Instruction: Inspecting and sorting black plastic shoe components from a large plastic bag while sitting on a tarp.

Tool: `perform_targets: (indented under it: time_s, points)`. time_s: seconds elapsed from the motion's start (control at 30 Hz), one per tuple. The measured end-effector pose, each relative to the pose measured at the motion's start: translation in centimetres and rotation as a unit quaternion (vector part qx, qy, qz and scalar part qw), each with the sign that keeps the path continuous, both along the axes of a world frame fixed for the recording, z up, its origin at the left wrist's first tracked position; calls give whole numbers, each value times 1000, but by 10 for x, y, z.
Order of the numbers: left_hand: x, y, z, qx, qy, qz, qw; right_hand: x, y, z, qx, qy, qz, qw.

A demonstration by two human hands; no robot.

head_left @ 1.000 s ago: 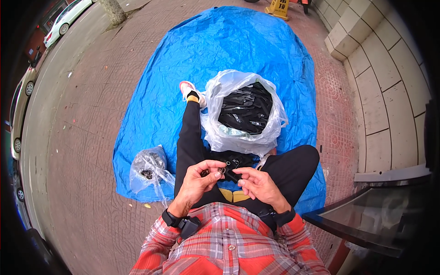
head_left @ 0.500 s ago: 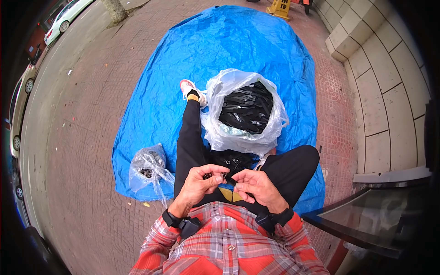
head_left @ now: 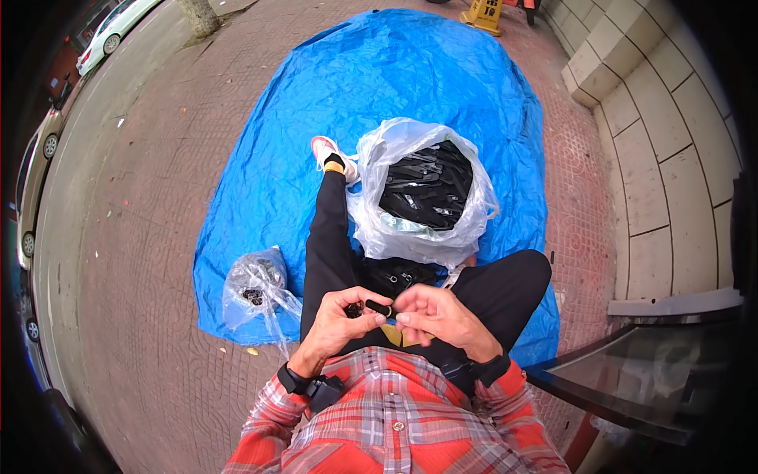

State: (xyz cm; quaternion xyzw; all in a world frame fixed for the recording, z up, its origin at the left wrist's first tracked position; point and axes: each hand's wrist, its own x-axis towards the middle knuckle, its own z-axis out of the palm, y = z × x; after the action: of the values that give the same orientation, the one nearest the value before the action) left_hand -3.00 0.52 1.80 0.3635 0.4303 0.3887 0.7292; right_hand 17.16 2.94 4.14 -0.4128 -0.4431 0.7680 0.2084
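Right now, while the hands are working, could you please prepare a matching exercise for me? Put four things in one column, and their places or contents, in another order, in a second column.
Things:
1. large plastic bag
2. small plastic bag
3. small black piece
4. yellow sign

Places or contents:
A. held in the left hand
B. past the far edge of the blue sheet
C. filled with black strips
D. left of the outstretched leg

Pairs: 1-C, 2-D, 3-A, 4-B.

Matt held strip (head_left: 379, 308), crinkly plast. tarp (head_left: 410, 71)
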Motion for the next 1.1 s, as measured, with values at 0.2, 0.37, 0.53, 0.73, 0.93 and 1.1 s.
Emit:
perform_targets:
  time_s: [0.2,0.37,0.53,0.73,0.93,1.1]
  points:
    - [2,-3,-1,42,23,-14,999,0,-4,-6,-40,55,14,998]
    - [8,-9,-8,64,6,28,998,-3,-2,-7,-57,68,14,996]
    - [20,-4,-9,34,71,118,990,-25,-6,-8,461,-224,-121,850]
    - [28,-1,-16,229,239,122,936,-40,-9,-28,529,-262,-102,801]
    - [37,5,-6,47,95,152,983,-41,-6,-36,258,-159,-245,921]
    - [34,8,-13,111,163,144,970,-41,-5,-42,441,-186,-208,853]
